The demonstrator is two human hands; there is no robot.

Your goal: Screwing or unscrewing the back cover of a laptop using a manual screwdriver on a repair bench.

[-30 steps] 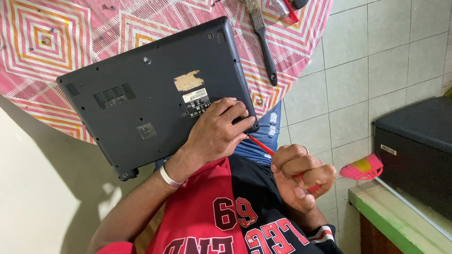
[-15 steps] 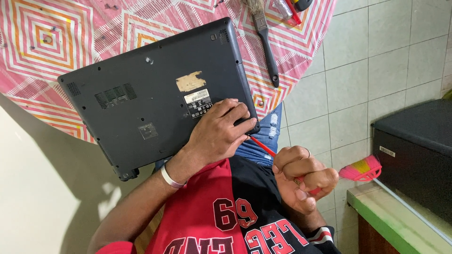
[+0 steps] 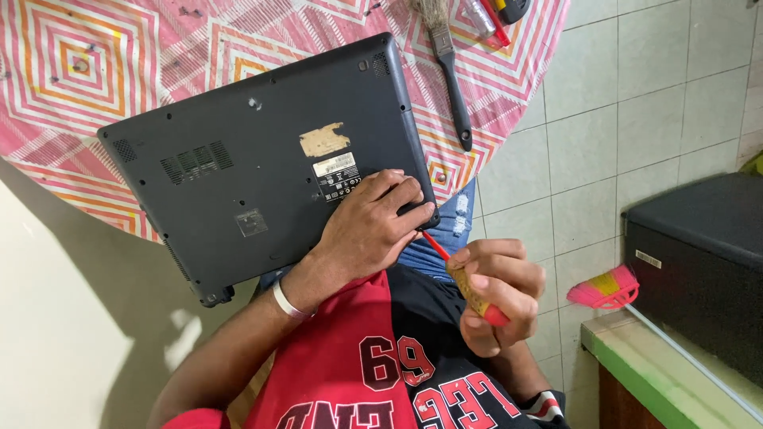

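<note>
Head view: left hand (image 3: 373, 226) lies fingers-spread on an upturned laptop (image 3: 262, 167); right hand (image 3: 497, 290) pinches a red-shafted screwdriver (image 3: 465, 282).

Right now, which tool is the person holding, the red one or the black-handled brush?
The red screwdriver, gripped in the right hand with its tip at the laptop corner. The black-handled brush lies untouched on the patterned tablecloth.
</note>
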